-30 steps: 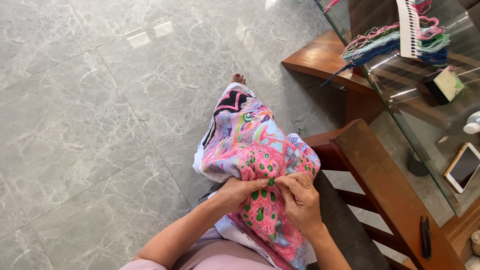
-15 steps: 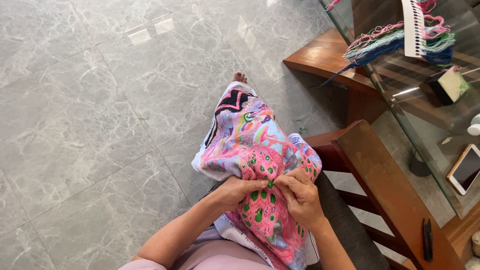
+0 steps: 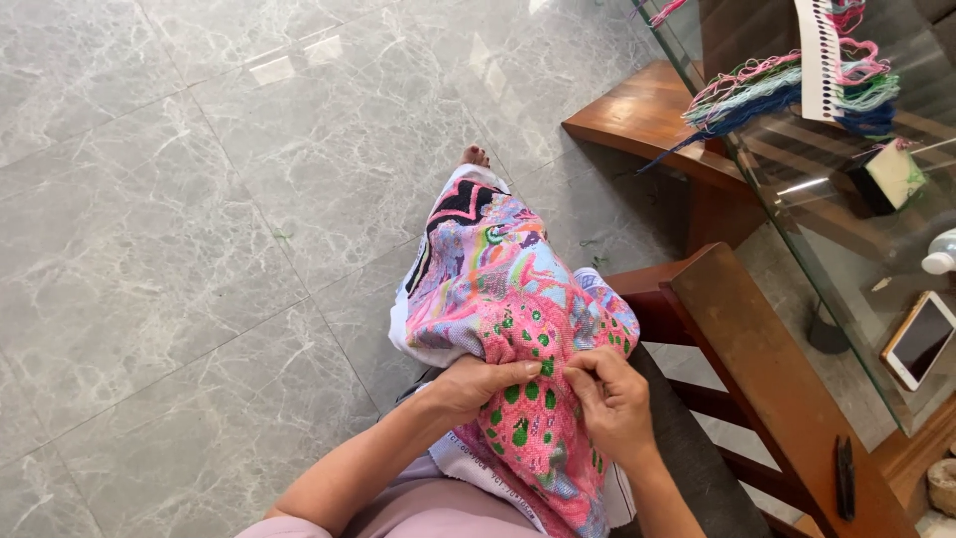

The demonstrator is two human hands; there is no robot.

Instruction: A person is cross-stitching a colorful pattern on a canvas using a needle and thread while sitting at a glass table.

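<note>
A large embroidered cloth (image 3: 498,289), mostly pink with green spots and blue patches, lies draped over my lap and leg, hanging toward the floor. My left hand (image 3: 483,384) grips a fold of the cloth from the left. My right hand (image 3: 612,399) pinches the pink part right beside it, fingertips together; whether a needle is between them is too small to tell. Both hands almost touch at the cloth's middle.
A wooden chair arm (image 3: 777,379) runs along my right. A glass table (image 3: 846,219) beyond it holds a thread organiser card with coloured threads (image 3: 797,85), a phone (image 3: 918,339) and a white bottle (image 3: 941,251). Grey marble floor tiles (image 3: 199,199) spread to the left. My bare foot (image 3: 476,156) shows past the cloth.
The hands have stayed on the same spot of the cloth; the fingers of my right hand shifted slightly. The view moved a little.
</note>
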